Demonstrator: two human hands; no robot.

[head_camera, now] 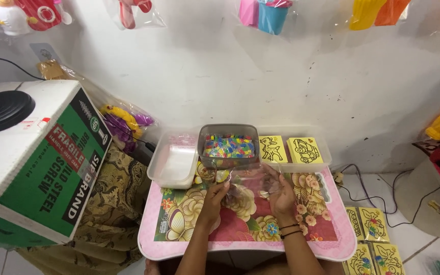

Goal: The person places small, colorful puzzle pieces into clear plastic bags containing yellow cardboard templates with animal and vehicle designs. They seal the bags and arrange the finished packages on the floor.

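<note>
Both my hands hold a small clear plastic bag [245,179] above a pink floral table [327,244]. My left hand [214,196] pinches the bag's left edge. My right hand [281,191], with dark bands on the wrist, grips its right edge. Just beyond the bag stands a grey tub of small multicoloured pieces [228,145]. A clear tub with a stack of clear bags [174,160] sits to its left. Two yellow picture cards [289,149] lie in a clear tray to the right.
A large green and white cardboard box [36,163] with a black lamp base [1,112] on it stands at left. More yellow cards [373,239] lie on the floor at right, near black cables [383,203]. Bagged toys [271,12] hang on the white wall.
</note>
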